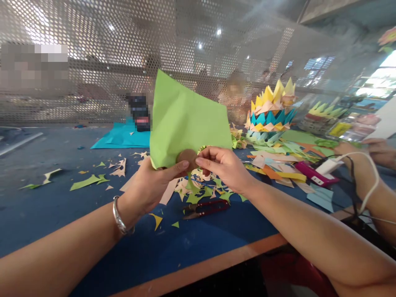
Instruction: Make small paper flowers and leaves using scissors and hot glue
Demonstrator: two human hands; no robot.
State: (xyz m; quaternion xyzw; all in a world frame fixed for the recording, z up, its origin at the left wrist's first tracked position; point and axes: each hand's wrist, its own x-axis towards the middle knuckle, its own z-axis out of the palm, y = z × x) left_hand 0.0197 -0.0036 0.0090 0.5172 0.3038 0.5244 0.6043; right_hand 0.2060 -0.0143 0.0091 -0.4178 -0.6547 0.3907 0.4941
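Green sheet (185,119) pinched by left hand (151,185); brown disc (186,158) at sheet's lower edge gripped by right hand (224,167). Disc best kept flat against sheet, snips (204,207) below sheet within reach.

Both forearms bare, no sleeves; left wrist wears silver bangle (119,216), possibly metal.

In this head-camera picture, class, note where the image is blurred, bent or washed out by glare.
Head view: the green paper and both hands, left hand and right hand, look sharp; blurred patches sit behind the mesh screen; the table edge bows with wide-angle distortion; the window at right is washed out.
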